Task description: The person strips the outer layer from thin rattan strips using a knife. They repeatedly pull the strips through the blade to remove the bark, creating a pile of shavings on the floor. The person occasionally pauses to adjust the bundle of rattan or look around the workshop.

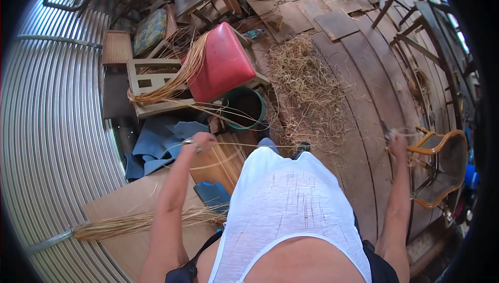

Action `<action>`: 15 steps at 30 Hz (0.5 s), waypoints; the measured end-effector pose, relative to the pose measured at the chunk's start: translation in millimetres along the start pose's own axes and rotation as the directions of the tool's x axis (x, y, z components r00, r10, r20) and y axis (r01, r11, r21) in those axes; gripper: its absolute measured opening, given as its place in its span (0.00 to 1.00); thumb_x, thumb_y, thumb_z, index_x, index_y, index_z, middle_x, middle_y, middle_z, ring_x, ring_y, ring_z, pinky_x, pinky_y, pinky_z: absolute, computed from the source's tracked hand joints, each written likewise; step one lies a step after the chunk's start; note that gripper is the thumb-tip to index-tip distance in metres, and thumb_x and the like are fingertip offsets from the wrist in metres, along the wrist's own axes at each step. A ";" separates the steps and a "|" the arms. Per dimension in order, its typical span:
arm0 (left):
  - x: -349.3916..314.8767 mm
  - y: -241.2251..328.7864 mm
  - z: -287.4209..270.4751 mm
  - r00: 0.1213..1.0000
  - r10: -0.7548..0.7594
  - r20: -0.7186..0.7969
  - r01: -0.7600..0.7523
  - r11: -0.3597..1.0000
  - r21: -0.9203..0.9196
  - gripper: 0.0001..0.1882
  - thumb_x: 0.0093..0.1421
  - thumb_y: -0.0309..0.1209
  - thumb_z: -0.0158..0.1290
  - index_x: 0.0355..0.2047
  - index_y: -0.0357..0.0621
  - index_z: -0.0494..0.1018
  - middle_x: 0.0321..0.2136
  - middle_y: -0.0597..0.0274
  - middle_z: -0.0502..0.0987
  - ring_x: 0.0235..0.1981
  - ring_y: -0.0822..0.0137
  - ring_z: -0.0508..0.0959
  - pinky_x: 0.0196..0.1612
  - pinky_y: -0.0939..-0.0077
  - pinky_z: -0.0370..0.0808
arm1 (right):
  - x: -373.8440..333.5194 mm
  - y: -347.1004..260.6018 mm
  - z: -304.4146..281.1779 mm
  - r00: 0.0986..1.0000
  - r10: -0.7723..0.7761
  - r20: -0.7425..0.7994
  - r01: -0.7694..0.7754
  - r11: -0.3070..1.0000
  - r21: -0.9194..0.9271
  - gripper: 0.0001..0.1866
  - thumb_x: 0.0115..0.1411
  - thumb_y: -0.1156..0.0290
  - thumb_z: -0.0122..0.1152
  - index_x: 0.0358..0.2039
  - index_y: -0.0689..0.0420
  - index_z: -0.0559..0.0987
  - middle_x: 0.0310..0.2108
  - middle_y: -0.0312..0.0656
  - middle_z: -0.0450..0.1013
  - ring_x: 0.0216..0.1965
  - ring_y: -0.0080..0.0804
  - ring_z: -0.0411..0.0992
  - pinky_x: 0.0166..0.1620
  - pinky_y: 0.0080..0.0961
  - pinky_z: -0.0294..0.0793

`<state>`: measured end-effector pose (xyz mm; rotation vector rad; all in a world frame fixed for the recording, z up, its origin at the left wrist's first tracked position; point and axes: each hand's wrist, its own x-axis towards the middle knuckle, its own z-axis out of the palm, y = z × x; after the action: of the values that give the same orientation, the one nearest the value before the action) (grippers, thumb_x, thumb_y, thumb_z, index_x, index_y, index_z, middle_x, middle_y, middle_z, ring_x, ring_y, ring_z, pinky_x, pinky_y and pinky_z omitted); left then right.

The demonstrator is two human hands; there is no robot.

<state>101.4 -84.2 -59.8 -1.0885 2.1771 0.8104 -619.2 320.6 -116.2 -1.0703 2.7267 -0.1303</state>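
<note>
- Apparently, one pale strand [239, 145] runs rightward from the left hand [204, 140], its long axis going left to right across the near side of the floor, before the white-shirted lap; the left hand is clearly the nearer one.
- The left fingers are closed, narrow, seemingly around that strand's left end.
- The right hand [397, 145] is well apart, far to the right, just beside a wooden-framed chair [441, 150]. Its fingers look curled, but blur hides their grip; I cannot tell what they hold. A small dark thing shows by them.
- Beyond the left hand, slightly right, stands a round green bucket [263, 114]. Its inside is dark, contents unclear; thin strands cross over its opening.
- Farther left, a long bundle of strands [195, 64] drapes along a red seat [223, 64].
- Right of the bucket, a tangled heap of shavings [306, 80] covers plank flooring.
</note>
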 end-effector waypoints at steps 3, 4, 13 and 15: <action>43.6 127.8 -19.0 0.974 0.227 0.020 -0.227 0.974 -0.018 0.12 0.58 0.39 0.53 0.36 0.45 0.78 0.30 0.50 0.80 0.33 0.52 0.80 0.37 0.61 0.75 | -21.6 -125.6 0.6 0.925 0.017 0.380 -0.242 0.796 0.554 0.18 0.64 0.54 0.50 0.37 0.57 0.75 0.24 0.37 0.72 0.18 0.24 0.68 0.21 0.26 0.67; 61.7 152.4 -11.4 0.931 0.365 -0.033 -0.365 0.931 -0.023 0.12 0.58 0.39 0.53 0.35 0.44 0.77 0.29 0.50 0.79 0.32 0.51 0.79 0.36 0.60 0.75 | -31.3 -164.4 1.3 0.899 -0.050 0.434 -0.301 0.648 0.699 0.18 0.65 0.54 0.50 0.43 0.56 0.74 0.24 0.35 0.72 0.16 0.22 0.66 0.19 0.23 0.66; 83.0 270.7 -38.3 0.829 0.559 -0.006 -0.507 0.748 -0.429 0.14 0.60 0.37 0.54 0.34 0.37 0.76 0.24 0.56 0.79 0.25 0.64 0.78 0.33 0.72 0.74 | -86.1 -316.4 -17.6 0.841 -0.247 0.481 -0.397 0.321 0.860 0.14 0.65 0.59 0.52 0.40 0.58 0.75 0.23 0.34 0.71 0.17 0.19 0.66 0.20 0.19 0.67; 85.9 229.3 -40.2 0.837 0.542 0.073 -0.459 0.769 -0.446 0.13 0.61 0.36 0.53 0.33 0.36 0.76 0.24 0.59 0.80 0.25 0.69 0.78 0.33 0.74 0.74 | -79.3 -292.5 -6.6 0.902 -0.194 0.387 -0.283 0.411 0.866 0.14 0.65 0.60 0.52 0.38 0.59 0.75 0.23 0.35 0.71 0.18 0.20 0.66 0.23 0.21 0.68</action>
<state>-142.2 -44.1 -34.4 -0.5443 2.1985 1.6125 -370.3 160.3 -50.8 -0.5398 1.7340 -1.1052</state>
